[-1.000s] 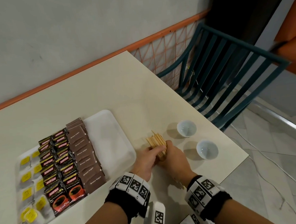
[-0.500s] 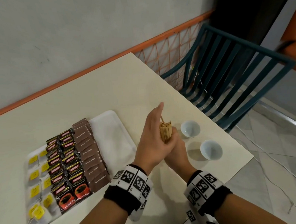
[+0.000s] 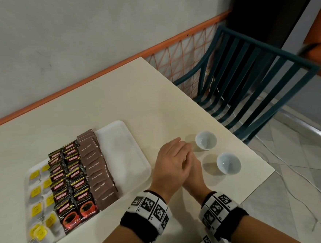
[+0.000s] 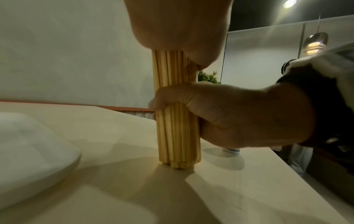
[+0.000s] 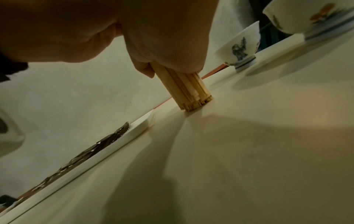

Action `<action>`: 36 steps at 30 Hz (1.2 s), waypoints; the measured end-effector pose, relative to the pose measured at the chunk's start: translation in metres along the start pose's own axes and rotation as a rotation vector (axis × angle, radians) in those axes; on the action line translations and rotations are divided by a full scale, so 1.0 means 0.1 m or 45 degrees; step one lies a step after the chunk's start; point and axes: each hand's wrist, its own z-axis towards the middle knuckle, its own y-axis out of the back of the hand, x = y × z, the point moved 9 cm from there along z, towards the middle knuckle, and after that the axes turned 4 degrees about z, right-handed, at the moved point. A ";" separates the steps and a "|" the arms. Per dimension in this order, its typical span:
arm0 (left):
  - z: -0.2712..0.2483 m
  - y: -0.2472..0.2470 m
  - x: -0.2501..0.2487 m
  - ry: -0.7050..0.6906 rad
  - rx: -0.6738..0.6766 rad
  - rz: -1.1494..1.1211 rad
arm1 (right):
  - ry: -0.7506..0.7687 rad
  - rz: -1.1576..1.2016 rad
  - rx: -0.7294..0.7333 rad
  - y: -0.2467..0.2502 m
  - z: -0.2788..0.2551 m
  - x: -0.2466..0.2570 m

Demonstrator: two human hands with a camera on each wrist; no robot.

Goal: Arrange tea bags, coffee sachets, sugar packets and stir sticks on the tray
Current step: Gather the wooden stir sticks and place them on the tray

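- A bundle of wooden stir sticks (image 4: 177, 124) is stood upright on the cream table (image 3: 101, 99), its lower ends touching the tabletop just beside the tray's right edge.
- The bundle is wrapped around its middle by the curled fingers and thumb of the right hand (image 4: 229, 115), as seen from the left wrist.
- The top ends of the sticks are covered by the left hand (image 3: 170, 162), laid flat over them with its fingers straight and pressed together; in the head view the sticks are fully hidden beneath it.
- The white tray (image 3: 124, 154) is seen at 9 o'clock from the hands, its right third left bare.
- Brown sugar packets (image 3: 99, 169) are laid in an overlapping column on the tray, next to the bare part.
- Coffee sachets (image 3: 71, 184), black and red, are set in two overlapping columns at 9 o'clock from the sugar.
- Tea bags (image 3: 37, 202) with yellow tags are laid in two columns at the tray's left end.
- Two small white cups (image 3: 205, 140) are stood on the table at 1 and 3 o'clock from the hands, apart from each other and from the bundle.
- A teal slatted chair (image 3: 247, 77) is placed off the table's far right corner.
- Marker-printed wristbands (image 3: 150, 207) are worn on both wrists.
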 end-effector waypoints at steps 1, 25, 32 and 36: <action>-0.01 -0.02 0.01 0.007 0.019 0.020 | 0.001 0.001 -0.003 0.01 0.00 0.01; 0.13 -0.06 -0.01 0.063 0.282 0.204 | -0.068 0.244 0.106 -0.06 0.11 0.18; 0.24 -0.20 0.20 0.243 0.623 0.260 | 0.002 0.109 0.140 -0.12 0.18 0.25; 0.20 -0.28 0.19 0.250 0.740 0.303 | -0.052 -0.026 0.258 -0.18 0.17 0.17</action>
